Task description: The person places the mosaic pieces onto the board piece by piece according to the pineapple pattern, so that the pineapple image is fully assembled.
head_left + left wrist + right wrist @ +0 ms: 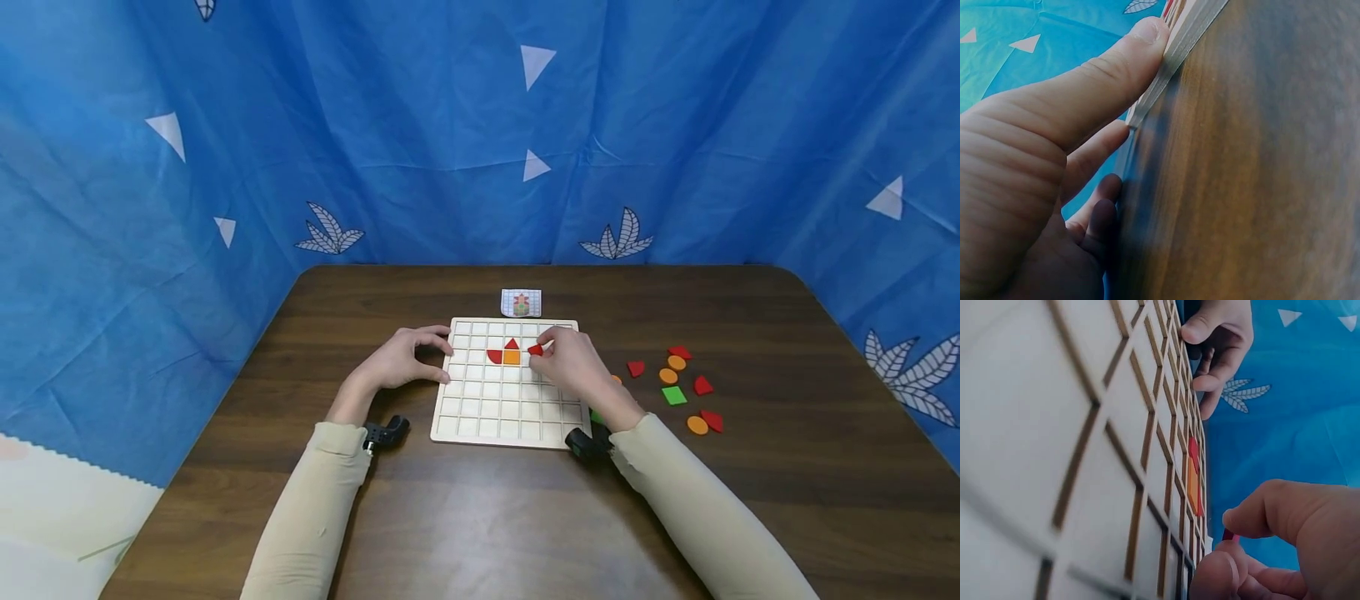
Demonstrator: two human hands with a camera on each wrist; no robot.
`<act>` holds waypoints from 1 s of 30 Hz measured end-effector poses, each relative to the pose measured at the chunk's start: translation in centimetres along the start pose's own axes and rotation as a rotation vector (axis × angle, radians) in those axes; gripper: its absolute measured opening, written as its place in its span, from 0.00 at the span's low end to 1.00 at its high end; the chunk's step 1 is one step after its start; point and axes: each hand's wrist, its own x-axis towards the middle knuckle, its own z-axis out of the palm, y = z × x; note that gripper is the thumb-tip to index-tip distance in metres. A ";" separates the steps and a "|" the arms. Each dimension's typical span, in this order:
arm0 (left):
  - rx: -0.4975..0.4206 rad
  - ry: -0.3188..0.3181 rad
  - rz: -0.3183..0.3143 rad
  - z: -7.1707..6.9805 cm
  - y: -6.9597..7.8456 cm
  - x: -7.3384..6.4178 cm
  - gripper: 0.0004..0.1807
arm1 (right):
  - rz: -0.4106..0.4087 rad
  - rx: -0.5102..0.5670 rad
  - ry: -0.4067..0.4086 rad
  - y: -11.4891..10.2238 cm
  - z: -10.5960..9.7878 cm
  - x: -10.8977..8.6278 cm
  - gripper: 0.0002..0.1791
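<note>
While the left hand (402, 360), thumb and fingers spread, touched the left edge of the gridded board (468, 427), the right hand (573, 360) pinched a red piece (535, 350) between thumb and finger over it, just right of an orange square (512, 357). A red triangle (512, 343) sat beyond that square and a rounded red tile (495, 357) to its left; loose pieces (673, 395) lay on the tabletop (750, 333), mostly rightward.

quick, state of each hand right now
Left hand: open, touching the edge of the grid board.
Right hand: closed, pinching a red piece.
</note>
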 end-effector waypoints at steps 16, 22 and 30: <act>0.014 0.006 -0.017 -0.1 0.0 0.0 0.20 | 0.027 -0.137 -0.077 -1.6 1.2 1.0 0.16; 0.005 0.006 -0.010 0.0 -0.2 0.1 0.20 | 0.037 -0.178 -0.086 -2.0 1.3 1.0 0.16; -0.004 0.006 -0.015 0.1 -0.4 0.2 0.21 | 0.051 -0.162 -0.062 -1.6 1.1 0.8 0.14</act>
